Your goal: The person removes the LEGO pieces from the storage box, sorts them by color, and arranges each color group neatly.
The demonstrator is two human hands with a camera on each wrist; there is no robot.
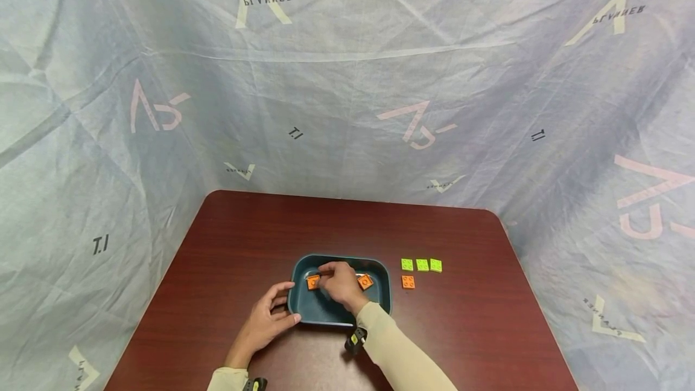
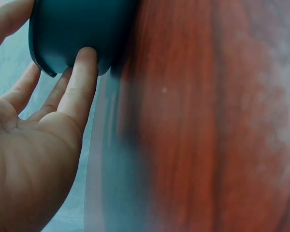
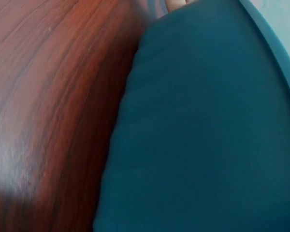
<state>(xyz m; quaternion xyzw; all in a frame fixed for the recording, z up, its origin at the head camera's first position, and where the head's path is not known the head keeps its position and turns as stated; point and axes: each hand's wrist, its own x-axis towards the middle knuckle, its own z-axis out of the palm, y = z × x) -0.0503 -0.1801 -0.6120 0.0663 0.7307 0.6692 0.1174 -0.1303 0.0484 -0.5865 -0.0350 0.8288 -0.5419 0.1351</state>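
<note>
A dark teal tray (image 1: 326,322) with rounded corners sits on the table. My left hand (image 1: 263,324) is at its left end, fingers spread along the end wall and thumb at the near corner. In the left wrist view, a straight fingertip of the left hand (image 2: 38,154) presses the tray's outer wall (image 2: 82,29). My right hand (image 1: 342,285) reaches into the tray between two orange toy bricks. Its fingertips point down right beside the left orange brick (image 1: 312,282); whether they pinch anything I cannot tell. The other orange brick (image 1: 365,282) lies by the knuckles. The right wrist view shows mostly the tray's outer wall (image 3: 198,125).
Right of the tray, a row of three lime-green bricks (image 1: 422,265) lies on the dark red-brown table (image 1: 461,330). One orange brick (image 1: 408,282) lies just in front of the row. A grey printed sheet (image 1: 336,107) hangs around the table's back and sides.
</note>
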